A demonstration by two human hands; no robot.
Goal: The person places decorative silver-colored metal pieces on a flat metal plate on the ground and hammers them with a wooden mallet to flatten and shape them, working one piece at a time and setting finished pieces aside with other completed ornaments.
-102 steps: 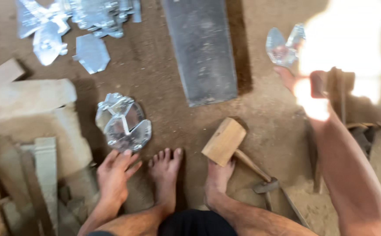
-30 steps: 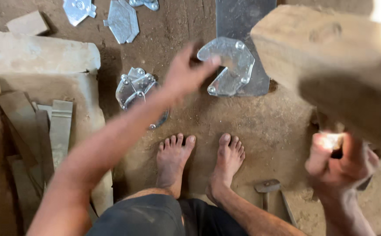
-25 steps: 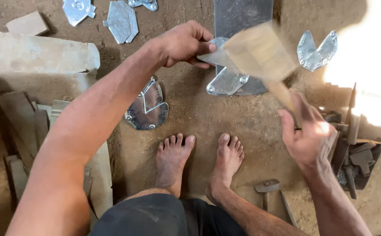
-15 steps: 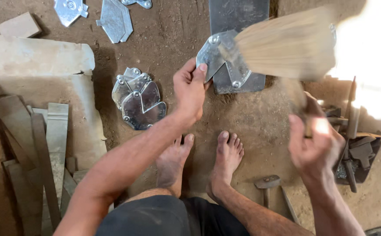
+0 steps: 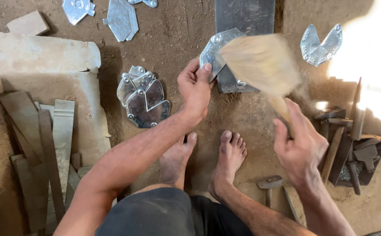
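My left hand (image 5: 195, 89) grips the edge of a shiny riveted metal piece (image 5: 215, 49) that lies on the near end of a dark steel slab (image 5: 243, 17) on the dirt floor. My right hand (image 5: 299, 146) holds the handle of a wooden mallet (image 5: 260, 61). The mallet head is blurred with motion, just above the metal piece. A stack of similar riveted metal pieces (image 5: 143, 96) lies left of my left hand. My bare feet (image 5: 203, 157) rest on the ground below.
More metal pieces lie at the top left (image 5: 120, 17) and upper right (image 5: 321, 43). Stone slabs (image 5: 37, 57) and wooden strips (image 5: 46, 144) fill the left. Hammers and iron tools (image 5: 352, 144) are piled at right; a small hammer (image 5: 269, 185) lies near my right foot.
My left hand took a metal piece to the steel slab and holds it there. My right hand picked up the mallet and now swings it down over the piece.
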